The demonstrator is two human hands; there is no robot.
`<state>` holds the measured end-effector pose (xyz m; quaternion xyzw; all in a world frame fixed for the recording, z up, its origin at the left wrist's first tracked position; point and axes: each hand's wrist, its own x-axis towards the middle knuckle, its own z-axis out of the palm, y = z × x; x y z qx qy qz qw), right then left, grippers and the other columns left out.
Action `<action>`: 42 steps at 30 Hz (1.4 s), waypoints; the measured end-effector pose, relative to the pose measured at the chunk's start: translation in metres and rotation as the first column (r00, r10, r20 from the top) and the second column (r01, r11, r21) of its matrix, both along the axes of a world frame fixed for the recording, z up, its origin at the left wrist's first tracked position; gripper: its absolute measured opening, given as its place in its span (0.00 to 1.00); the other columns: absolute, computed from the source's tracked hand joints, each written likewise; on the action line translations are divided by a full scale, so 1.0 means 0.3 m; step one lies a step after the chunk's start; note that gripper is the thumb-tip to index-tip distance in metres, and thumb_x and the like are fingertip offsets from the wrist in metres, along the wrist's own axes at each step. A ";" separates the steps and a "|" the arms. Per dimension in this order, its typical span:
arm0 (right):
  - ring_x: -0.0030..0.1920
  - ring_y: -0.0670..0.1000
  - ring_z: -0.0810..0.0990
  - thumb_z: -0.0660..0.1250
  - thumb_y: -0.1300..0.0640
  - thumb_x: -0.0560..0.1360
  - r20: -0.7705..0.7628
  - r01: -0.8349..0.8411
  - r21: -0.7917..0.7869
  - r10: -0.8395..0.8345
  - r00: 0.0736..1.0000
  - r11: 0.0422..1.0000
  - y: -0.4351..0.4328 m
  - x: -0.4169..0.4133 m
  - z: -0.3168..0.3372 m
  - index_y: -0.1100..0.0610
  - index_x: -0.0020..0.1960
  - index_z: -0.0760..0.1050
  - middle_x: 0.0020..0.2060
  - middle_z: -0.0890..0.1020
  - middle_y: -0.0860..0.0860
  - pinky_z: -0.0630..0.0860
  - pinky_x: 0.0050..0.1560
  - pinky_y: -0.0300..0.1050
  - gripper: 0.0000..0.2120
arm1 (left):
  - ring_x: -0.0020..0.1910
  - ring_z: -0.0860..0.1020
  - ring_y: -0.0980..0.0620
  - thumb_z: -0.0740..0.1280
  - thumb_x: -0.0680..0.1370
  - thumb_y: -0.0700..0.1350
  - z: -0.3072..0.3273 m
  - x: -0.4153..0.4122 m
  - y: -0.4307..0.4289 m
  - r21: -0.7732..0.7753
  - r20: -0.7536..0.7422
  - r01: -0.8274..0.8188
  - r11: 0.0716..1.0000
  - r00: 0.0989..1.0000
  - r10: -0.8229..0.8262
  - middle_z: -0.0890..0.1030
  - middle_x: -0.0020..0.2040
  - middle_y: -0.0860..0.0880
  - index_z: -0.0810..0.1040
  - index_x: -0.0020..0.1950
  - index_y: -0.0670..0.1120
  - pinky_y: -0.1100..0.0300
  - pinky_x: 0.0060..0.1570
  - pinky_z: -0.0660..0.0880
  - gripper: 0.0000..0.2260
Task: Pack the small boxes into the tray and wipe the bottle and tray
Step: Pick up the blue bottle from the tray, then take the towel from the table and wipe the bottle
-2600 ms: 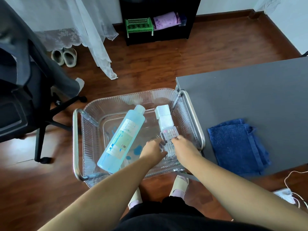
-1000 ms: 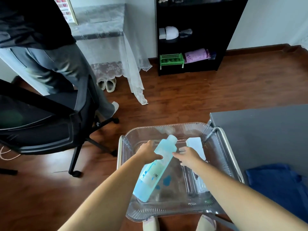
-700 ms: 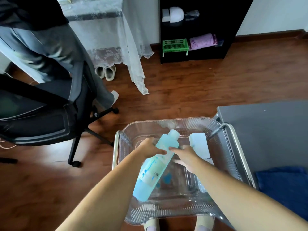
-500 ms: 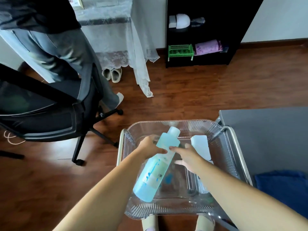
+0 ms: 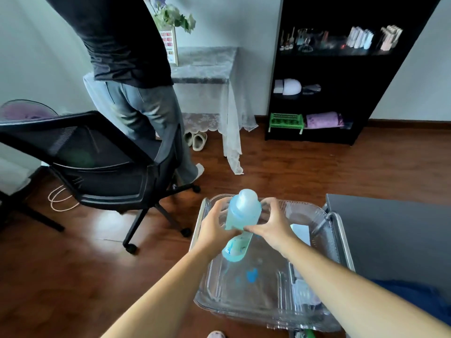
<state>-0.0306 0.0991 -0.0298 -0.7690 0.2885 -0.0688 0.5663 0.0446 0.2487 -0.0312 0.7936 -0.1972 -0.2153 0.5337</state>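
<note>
A light blue bottle (image 5: 241,215) with a pale cap is lifted above the clear ribbed tray (image 5: 244,296), cap end tilted up and away from me. My left hand (image 5: 214,228) grips its left side and my right hand (image 5: 273,225) grips its right side. Small white boxes (image 5: 301,234) lie along the tray's right side, partly hidden behind my right forearm. The tray has metal handles at left and right and blue smears on its floor.
A grey table (image 5: 390,230) stands right of the tray, with a blue cloth (image 5: 415,296) at its near edge. A black office chair (image 5: 97,167) and a standing person (image 5: 136,93) are at left. A black shelf (image 5: 341,81) is behind.
Both hands left the small boxes and took hold of the bottle. They raised it from lying flat in the tray to a tilted position above it. My view has tipped upward.
</note>
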 end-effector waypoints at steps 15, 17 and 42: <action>0.51 0.47 0.75 0.80 0.54 0.61 -0.059 -0.122 -0.217 0.111 0.992 0.968 0.008 -0.012 0.061 0.45 0.52 0.65 0.53 0.75 0.44 0.68 0.36 0.32 0.29 | 0.57 0.76 0.57 0.78 0.66 0.39 0.077 -0.005 0.039 0.212 0.121 -0.049 0.976 0.992 0.024 0.76 0.62 0.51 0.67 0.69 0.51 0.74 0.45 0.72 0.35; 0.53 0.48 0.75 0.80 0.55 0.62 -0.026 -0.083 -0.231 0.079 0.997 0.969 0.011 -0.020 0.086 0.47 0.54 0.66 0.54 0.74 0.45 0.74 0.41 0.37 0.28 | 0.63 0.73 0.54 0.79 0.66 0.43 0.122 0.012 0.048 0.266 0.214 -0.016 0.964 0.976 -0.043 0.74 0.66 0.50 0.64 0.71 0.51 0.68 0.54 0.68 0.38; 0.64 0.50 0.71 0.73 0.52 0.69 -0.373 0.262 -0.455 -0.450 0.811 0.851 -0.313 -0.999 0.076 0.52 0.66 0.68 0.65 0.70 0.48 0.68 0.63 0.44 0.28 | 0.69 0.65 0.49 0.73 0.70 0.53 0.070 -0.637 -0.680 0.635 0.247 0.697 0.333 0.225 -0.943 0.64 0.71 0.52 0.57 0.75 0.54 0.52 0.64 0.69 0.38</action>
